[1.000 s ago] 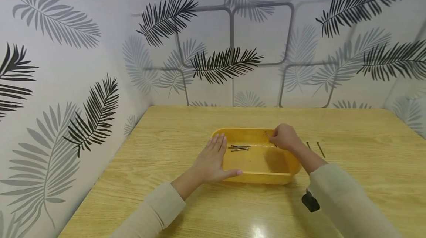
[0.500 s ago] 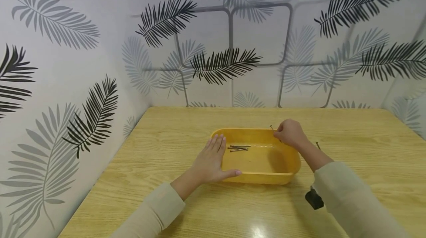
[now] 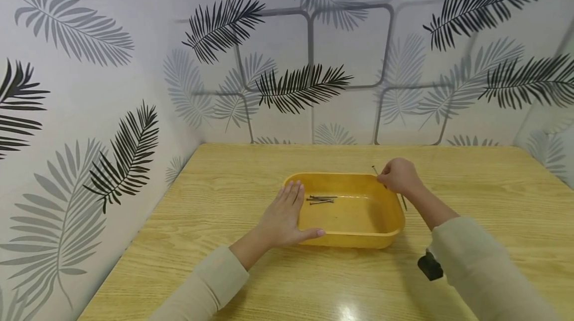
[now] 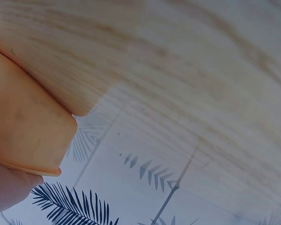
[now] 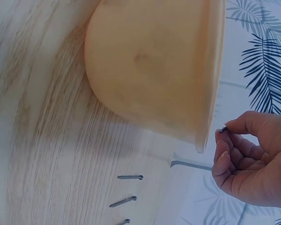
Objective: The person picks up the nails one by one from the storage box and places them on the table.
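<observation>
A yellow plastic tray stands on the wooden table. Several nails lie together on its floor at the left. My left hand rests over the tray's left end, its fingers straight and its thumb along the near rim; the left wrist view catches part of that hand against the rim. Thumb and forefinger of my right hand pinch a nail at the right rear corner of the tray. In the right wrist view the held nail shows only as a short dark piece beside the tray's rim.
Outside the tray's right end, loose nails lie on the table; in the head view one nail shows beside the right forearm. A black device hangs under the right sleeve. Leaf-patterned walls border the table behind and left.
My right hand has moved right and slightly back, carrying the nail from over the tray's inside to its right rear corner. The left hand and the tray stay put.
</observation>
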{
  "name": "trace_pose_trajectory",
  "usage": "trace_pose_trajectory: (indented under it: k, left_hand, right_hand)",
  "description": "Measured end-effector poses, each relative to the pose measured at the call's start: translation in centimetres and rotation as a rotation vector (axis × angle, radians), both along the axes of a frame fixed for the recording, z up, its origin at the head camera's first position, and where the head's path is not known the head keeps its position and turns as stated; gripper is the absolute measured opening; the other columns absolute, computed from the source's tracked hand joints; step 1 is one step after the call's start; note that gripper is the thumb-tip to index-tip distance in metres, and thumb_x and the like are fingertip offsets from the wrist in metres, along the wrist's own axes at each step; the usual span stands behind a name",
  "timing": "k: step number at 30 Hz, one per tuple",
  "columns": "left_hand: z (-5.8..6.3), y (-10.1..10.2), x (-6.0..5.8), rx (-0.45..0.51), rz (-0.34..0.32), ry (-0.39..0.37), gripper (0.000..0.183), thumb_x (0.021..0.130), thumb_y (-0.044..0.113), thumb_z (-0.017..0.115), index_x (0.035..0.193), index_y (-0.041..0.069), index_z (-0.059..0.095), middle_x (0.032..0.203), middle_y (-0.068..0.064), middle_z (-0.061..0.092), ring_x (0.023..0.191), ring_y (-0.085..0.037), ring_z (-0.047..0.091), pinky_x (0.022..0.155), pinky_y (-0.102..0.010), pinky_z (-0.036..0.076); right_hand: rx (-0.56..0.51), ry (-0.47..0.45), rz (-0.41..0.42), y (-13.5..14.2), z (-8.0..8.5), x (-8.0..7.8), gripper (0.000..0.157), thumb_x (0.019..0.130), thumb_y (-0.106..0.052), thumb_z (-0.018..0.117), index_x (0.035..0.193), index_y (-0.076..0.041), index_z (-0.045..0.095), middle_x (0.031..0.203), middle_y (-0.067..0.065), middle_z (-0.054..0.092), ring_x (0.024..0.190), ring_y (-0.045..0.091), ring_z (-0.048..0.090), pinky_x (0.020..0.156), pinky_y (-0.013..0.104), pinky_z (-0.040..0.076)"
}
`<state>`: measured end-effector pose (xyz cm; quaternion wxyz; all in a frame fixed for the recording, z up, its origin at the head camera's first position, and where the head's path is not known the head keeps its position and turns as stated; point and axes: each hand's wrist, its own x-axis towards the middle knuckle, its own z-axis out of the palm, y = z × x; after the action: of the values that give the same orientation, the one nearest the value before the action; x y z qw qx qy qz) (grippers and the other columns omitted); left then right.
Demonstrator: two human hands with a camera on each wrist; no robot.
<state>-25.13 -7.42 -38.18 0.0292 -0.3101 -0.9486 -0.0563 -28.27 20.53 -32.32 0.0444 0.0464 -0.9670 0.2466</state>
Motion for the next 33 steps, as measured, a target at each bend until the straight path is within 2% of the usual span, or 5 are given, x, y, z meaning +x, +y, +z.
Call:
trace_pose_trajectory:
  k: [13, 19, 29, 33]
  left_hand:
    - [0.0, 0.0, 0.0, -0.001, 0.01, -0.008, 0.101, 0.085, 0.067, 0.044, 0.147, -0.006, 0.009, 0.155, -0.021, 0.008, 0.144, -0.032, 0.004, 0.118, -0.043, 0.01]
    - [0.0, 0.0, 0.0, -0.003, 0.01, -0.013, 0.102, 0.085, 0.067, 0.044, 0.147, -0.006, 0.009, 0.155, -0.02, 0.007, 0.145, -0.032, 0.003, 0.118, -0.043, 0.01]
    - [-0.1, -0.2, -0.1, 0.012, -0.008, -0.003, 0.105, 0.084, 0.073, 0.036, 0.146, -0.006, 0.01, 0.155, -0.021, 0.008, 0.144, -0.033, 0.006, 0.118, -0.043, 0.012]
    - [-0.1, -0.2, -0.1, 0.013, -0.012, 0.001, 0.107, 0.082, 0.077, 0.031, 0.146, -0.006, 0.01, 0.155, -0.021, 0.009, 0.144, -0.033, 0.006, 0.118, -0.043, 0.012]
  right_hand:
    - [-0.013, 0.005, -0.021, 1.7, 0.1, 0.3, 0.023, 0.081, -0.007, 0.054, 0.078, 0.011, 0.068, 0.065, 0.017, 0.066, 0.053, 0.015, 0.054, 0.05, 0.024, 0.044]
    - [0.0, 0.011, -0.03, 2.2, 0.0, 0.4, 0.024, 0.08, -0.008, 0.053, 0.076, 0.011, 0.068, 0.062, 0.014, 0.065, 0.057, 0.019, 0.054, 0.053, 0.027, 0.044]
    - [-0.033, -0.013, -0.049, 3.6, -0.5, 0.5, 0.027, 0.08, -0.008, 0.052, 0.059, 0.003, 0.064, 0.053, 0.008, 0.06, 0.047, 0.011, 0.043, 0.049, 0.024, 0.037]
    - [-0.026, -0.019, -0.062, 4.3, -0.7, 0.7, 0.028, 0.081, -0.009, 0.053, 0.058, 0.002, 0.064, 0.052, 0.005, 0.06, 0.052, 0.014, 0.046, 0.053, 0.028, 0.041]
